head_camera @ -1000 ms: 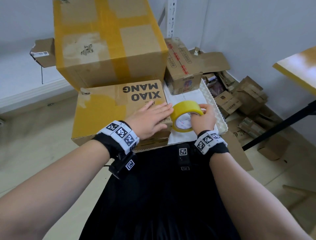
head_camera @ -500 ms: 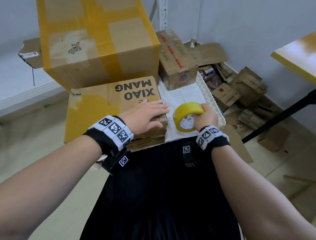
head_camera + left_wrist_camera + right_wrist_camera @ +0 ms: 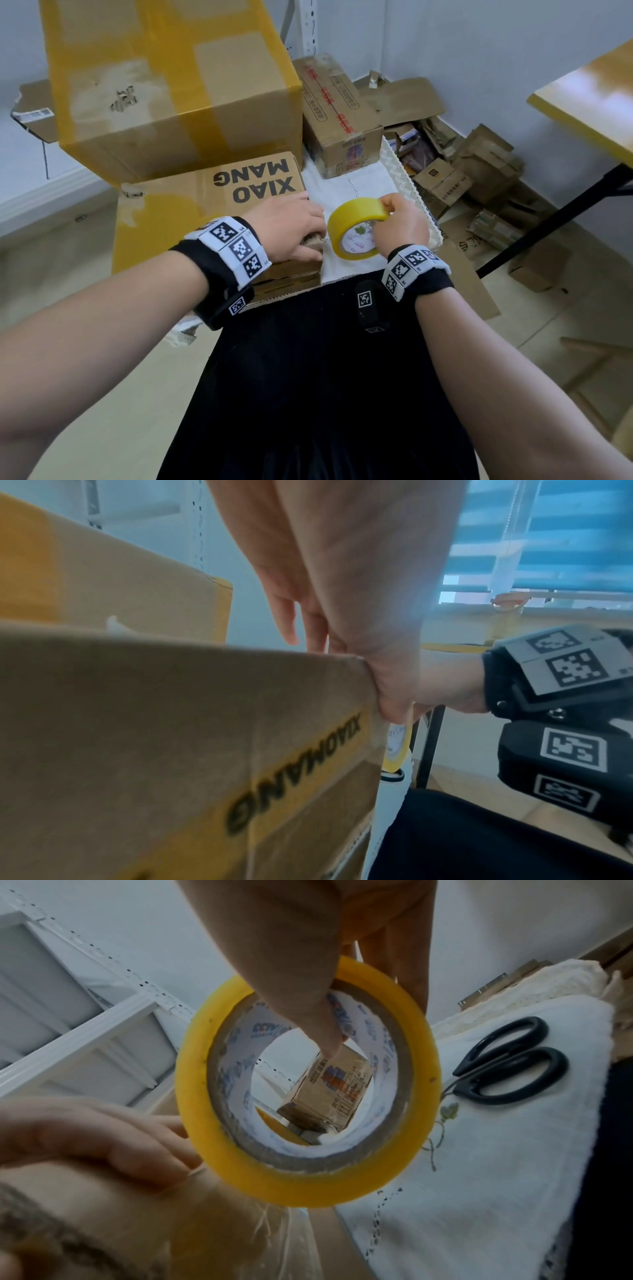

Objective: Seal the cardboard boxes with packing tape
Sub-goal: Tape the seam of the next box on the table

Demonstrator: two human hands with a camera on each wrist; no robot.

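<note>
Now, as the views show it:
Right hand: the right hand (image 3: pixel 400 226) grips the yellow tape roll (image 3: pixel 356 228), thumb through the core and fingers (image 3: pixel 404 961) over the outer rim.
Tape roll: it stands on edge, lifted a little above the white cloth (image 3: pixel 342 192), just beside the right corner of the box.
Left hand: the left hand (image 3: pixel 287 229) rests on the near right corner of the XIAO MANG box (image 3: pixel 205 205), fingers bent down over the edge; whether it pinches a tape end I cannot tell.
Box: it lies on the table in front of the person, with a big taped box (image 3: pixel 171 85) behind it.
Scissors: black scissors (image 3: pixel 507 1064) lie on the cloth, right of the roll.
Floor: flattened cartons (image 3: pixel 479 178) are piled in the corner.
</note>
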